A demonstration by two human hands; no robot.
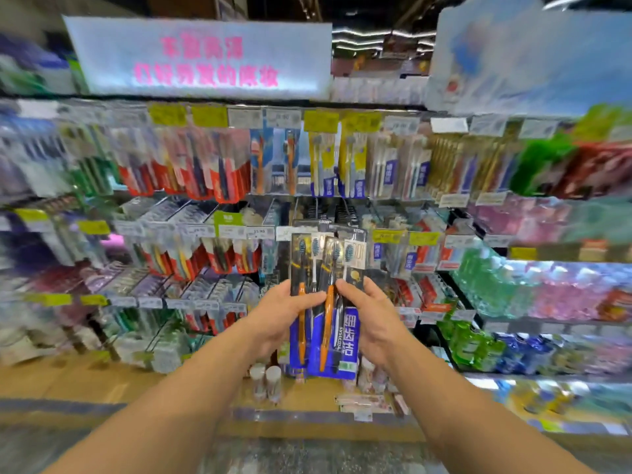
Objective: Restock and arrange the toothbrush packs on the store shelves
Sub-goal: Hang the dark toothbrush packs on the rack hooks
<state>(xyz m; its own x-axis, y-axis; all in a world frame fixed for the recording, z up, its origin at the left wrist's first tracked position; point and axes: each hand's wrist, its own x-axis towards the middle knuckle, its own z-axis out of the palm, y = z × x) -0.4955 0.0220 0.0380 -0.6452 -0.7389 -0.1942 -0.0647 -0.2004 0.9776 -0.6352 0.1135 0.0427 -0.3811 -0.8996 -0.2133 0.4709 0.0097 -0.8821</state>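
Note:
I hold a small stack of toothbrush packs [326, 268] upright in front of the middle shelves; they are black and blue cards with orange and dark brushes. My left hand [280, 314] grips the stack from the left, thumb across the front. My right hand [371, 314] grips it from the right, thumb on the front of the nearest pack. The packs' top edges reach a row of pegs with dark packs [328, 213] behind them. Matching orange-brush packs [275, 159] hang on the upper row.
Hanging toothbrush packs fill the rows: red packs [205, 165] upper left, yellow-blue packs [338, 159] upper centre. Green and red pouches [564, 165] sit at right. Two small white bottles [266, 379] stand on the low wooden shelf [102, 381]. A lit sign [201, 59] hangs above.

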